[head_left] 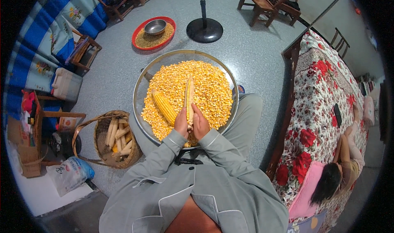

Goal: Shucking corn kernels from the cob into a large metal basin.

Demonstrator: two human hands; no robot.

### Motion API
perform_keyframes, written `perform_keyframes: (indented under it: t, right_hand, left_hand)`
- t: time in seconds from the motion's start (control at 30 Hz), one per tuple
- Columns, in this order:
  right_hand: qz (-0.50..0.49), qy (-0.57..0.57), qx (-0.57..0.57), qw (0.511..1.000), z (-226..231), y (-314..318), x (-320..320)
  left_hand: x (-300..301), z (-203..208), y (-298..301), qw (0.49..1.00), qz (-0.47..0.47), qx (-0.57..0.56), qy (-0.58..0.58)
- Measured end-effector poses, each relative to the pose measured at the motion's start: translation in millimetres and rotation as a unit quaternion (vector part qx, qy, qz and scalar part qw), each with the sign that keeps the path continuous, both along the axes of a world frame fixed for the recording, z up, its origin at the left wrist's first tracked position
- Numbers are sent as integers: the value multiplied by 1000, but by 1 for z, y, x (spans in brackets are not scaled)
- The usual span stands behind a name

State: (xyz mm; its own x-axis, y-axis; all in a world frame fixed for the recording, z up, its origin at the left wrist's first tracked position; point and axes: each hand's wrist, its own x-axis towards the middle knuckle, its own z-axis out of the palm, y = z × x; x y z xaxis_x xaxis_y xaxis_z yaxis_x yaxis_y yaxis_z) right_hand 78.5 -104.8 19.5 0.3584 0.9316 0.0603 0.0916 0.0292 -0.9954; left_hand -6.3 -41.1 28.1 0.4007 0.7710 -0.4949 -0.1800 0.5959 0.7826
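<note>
Between my two hands stands a partly stripped corn cob (189, 97), yellow kernels along one side and bare pale core along the other. My left hand (181, 122) is closed around its lower end from the left. From the right, my right hand (200, 121) grips the same end, thumb along the cob. Beneath them a wide round metal sieve (138, 99) rests on my lap, heaped with loose corn kernels (213, 93). A second corn cob (163, 107), full of kernels, lies on the heap just left of my left hand.
A wicker basket (98, 140) of bare cobs stands at my left. Farther off are a red tray (134, 39) with a metal bowl (155, 27) and a black stand base (205, 30). On the right, a person (344, 171) lies on a flowered bed (305, 122). Wooden chairs (262, 5) stand behind.
</note>
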Motion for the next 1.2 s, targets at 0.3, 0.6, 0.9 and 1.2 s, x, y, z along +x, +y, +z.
perform_keyframes:
  t: [0.3, 0.6, 0.9, 1.2]
  right_hand:
    - [-10, 62, 35, 997, 1, 3, 0]
    - [-5, -83, 21, 996, 0, 1, -1]
    - [34, 99, -121, 987, 24, -3, 7]
    - [13, -10, 33, 999, 0, 4, -2]
  left_hand:
    - [5, 3, -4, 999, -13, 33, -4]
    - [1, -14, -5, 999, -18, 26, -15]
    - [-4, 21, 3, 998, -30, -46, 15]
    - [3, 2, -4, 999, 14, -5, -52]
